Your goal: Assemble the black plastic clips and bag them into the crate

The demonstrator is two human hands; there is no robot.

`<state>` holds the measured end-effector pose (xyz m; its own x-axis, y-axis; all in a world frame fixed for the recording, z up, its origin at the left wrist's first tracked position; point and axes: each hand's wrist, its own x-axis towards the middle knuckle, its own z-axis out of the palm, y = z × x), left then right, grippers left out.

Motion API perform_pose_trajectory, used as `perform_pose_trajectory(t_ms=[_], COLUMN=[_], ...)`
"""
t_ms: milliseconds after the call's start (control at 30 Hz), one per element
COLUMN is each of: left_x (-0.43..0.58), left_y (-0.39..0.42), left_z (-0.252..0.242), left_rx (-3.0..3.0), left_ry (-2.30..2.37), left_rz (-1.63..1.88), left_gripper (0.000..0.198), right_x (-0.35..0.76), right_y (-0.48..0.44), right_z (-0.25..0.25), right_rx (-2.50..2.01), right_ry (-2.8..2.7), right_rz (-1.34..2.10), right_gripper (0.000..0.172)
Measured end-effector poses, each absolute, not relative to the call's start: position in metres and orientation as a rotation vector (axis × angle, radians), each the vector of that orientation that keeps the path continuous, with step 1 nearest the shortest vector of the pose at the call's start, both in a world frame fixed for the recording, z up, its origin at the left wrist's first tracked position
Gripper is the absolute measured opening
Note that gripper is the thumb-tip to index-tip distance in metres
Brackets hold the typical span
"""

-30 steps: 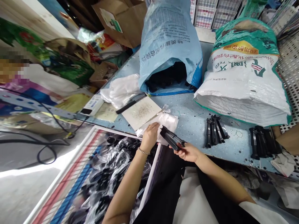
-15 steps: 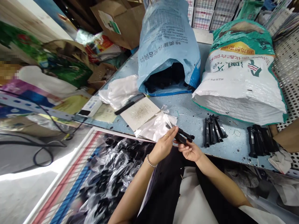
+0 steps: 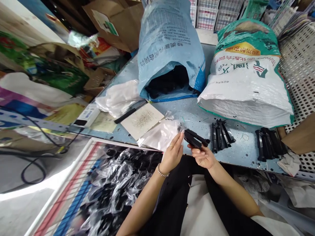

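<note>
My right hand (image 3: 204, 157) is closed on long black plastic parts (image 3: 197, 138), which point up and left above the table's front edge. Close by on the left, my left hand (image 3: 173, 151) pinches the mouth of a clear plastic bag (image 3: 162, 132). The tips of the black parts meet the bag's edge there; whether they are inside it I cannot tell. A bunch of similar black parts (image 3: 221, 136) lies to the right of my hands, and another bunch (image 3: 269, 144) lies farther right.
A blue sack (image 3: 172, 46) gapes, with dark pieces inside. Beside it lies a white and green feed sack (image 3: 246, 82). A speckled card (image 3: 142, 121) and a pile of plastic bags (image 3: 120, 95) are on the left. A crate (image 3: 71, 193) of bagged black parts stands below the table.
The black parts have shifted slightly right and up in my right hand. My left hand's fingers have moved from the parts to the plastic bag's mouth. The view has turned slightly.
</note>
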<state>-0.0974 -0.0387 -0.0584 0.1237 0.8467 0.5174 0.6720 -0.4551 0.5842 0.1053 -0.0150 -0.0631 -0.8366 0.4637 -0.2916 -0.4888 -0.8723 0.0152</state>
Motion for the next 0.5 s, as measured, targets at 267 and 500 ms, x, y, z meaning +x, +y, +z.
perform_pose_trajectory(t_ms=[267,500], left_x=[-0.077,-0.118], left_y=[-0.054,-0.087], left_z=[-0.032,-0.002], left_rx=[2.299,2.244], left_ry=[1.167,1.413], left_rz=[1.028,0.877], left_gripper=[0.074,0.043], right_x=[0.1,0.103], right_y=[-0.008,-0.026], right_z=[-0.056,-0.02], right_rx=[-1.097,-1.115], right_ry=[-0.925,-1.768], right_rz=[2.157,1.787], right_gripper=[0.027,0.034])
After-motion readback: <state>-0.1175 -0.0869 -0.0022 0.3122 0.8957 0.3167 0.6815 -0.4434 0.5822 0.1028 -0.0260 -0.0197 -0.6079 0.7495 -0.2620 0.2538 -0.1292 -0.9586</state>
